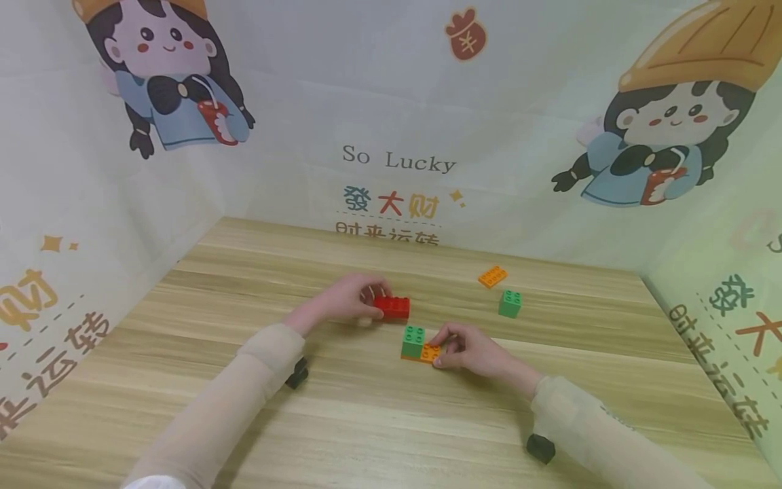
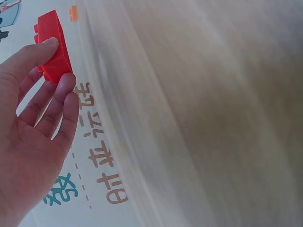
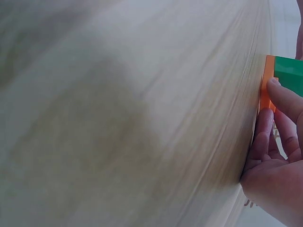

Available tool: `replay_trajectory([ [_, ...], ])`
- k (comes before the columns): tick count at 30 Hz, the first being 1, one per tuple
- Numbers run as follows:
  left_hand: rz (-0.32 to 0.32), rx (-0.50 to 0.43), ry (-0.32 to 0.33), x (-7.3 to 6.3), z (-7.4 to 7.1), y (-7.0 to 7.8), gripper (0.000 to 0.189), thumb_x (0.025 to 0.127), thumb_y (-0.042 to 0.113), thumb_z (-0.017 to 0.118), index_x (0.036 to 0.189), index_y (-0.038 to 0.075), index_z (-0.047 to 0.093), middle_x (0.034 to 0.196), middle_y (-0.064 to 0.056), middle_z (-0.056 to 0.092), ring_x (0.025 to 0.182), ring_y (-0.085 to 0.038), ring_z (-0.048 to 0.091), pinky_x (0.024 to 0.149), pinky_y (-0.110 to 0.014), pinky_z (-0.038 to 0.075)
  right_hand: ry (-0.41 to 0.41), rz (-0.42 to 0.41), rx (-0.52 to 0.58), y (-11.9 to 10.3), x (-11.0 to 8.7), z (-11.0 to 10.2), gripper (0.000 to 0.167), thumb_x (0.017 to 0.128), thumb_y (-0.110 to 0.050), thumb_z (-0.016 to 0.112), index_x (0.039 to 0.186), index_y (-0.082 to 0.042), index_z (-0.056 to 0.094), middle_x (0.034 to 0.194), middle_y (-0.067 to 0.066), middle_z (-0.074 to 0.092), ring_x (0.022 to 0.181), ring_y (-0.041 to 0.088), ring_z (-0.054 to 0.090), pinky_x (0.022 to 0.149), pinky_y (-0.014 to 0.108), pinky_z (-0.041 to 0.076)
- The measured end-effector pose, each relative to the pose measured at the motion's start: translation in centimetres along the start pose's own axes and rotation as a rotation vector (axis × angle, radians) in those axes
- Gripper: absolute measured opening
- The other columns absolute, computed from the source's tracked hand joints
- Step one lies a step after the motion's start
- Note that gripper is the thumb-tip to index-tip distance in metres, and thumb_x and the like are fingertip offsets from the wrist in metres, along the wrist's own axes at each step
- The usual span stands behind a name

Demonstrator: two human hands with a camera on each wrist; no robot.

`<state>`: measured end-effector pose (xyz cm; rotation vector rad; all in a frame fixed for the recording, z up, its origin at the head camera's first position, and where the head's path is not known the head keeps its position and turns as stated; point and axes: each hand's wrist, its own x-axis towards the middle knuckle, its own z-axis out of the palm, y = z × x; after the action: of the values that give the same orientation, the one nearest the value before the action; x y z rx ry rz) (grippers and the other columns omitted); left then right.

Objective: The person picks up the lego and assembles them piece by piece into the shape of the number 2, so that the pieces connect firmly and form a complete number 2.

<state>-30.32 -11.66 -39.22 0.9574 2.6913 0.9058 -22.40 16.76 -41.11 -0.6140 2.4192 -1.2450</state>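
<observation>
My left hand (image 1: 351, 297) pinches a red toy brick (image 1: 395, 307) by its left end, thumb on one side and fingers on the other. In the left wrist view the red brick (image 2: 51, 45) shows its studs facing left. My right hand (image 1: 470, 350) holds the right end of a flat orange brick (image 1: 430, 353) on the table. A green brick (image 1: 413, 339) stands on the left half of that orange piece. The right wrist view shows thumb and fingers at the orange edge (image 3: 267, 87), with the green brick (image 3: 289, 73) above it.
Farther back on the right lie another green brick (image 1: 510, 303) and a second flat orange brick (image 1: 492, 276). The wooden table (image 1: 391, 428) is enclosed by a printed cloth (image 1: 391, 102) at the back and both sides.
</observation>
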Motion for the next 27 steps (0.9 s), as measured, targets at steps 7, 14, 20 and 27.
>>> replay_trajectory([
  [7, 0.027, -0.007, 0.012, -0.2, -0.1, 0.6, 0.034, 0.083, 0.014, 0.078, 0.114, 0.016, 0.064, 0.107, -0.002, 0.068, 0.091, -0.015, 0.062, 0.085, -0.030, 0.055, 0.002, -0.006, 0.008, 0.2, 0.0, 0.0, 0.025, 0.087, -0.011, 0.074, 0.109, -0.003, 0.064, 0.103, 0.014, 0.064, 0.074, 0.013, 0.051, 0.063, 0.018, 0.044],
  [14, 0.060, -0.007, 0.015, -0.5, -0.2, 1.3, 0.035, 0.083, 0.014, 0.078, 0.114, 0.017, 0.064, 0.108, -0.001, 0.069, 0.090, -0.012, 0.063, 0.086, -0.029, 0.056, 0.008, 0.002, 0.011, 0.1, 0.0, 0.0, 0.025, 0.087, -0.012, 0.074, 0.110, -0.004, 0.065, 0.105, 0.015, 0.064, 0.075, 0.015, 0.052, 0.063, 0.018, 0.044],
  [20, 0.077, -0.018, 0.035, -0.6, 0.0, 1.7, 0.035, 0.082, 0.014, 0.079, 0.115, 0.016, 0.064, 0.107, -0.002, 0.070, 0.089, -0.012, 0.064, 0.084, -0.027, 0.057, 0.014, 0.008, -0.001, 0.0, 0.0, 0.0, 0.025, 0.087, -0.013, 0.074, 0.110, -0.005, 0.066, 0.106, 0.015, 0.065, 0.075, 0.015, 0.052, 0.064, 0.019, 0.044],
  [27, 0.094, -0.034, 0.045, -0.6, 0.1, 2.2, 0.035, 0.082, 0.015, 0.078, 0.115, 0.015, 0.065, 0.106, -0.002, 0.070, 0.090, -0.013, 0.064, 0.084, -0.027, 0.057, 0.026, 0.023, 0.005, 0.1, 0.1, 0.1, 0.026, 0.087, -0.013, 0.074, 0.110, -0.005, 0.066, 0.101, 0.013, 0.066, 0.074, 0.015, 0.051, 0.063, 0.019, 0.043],
])
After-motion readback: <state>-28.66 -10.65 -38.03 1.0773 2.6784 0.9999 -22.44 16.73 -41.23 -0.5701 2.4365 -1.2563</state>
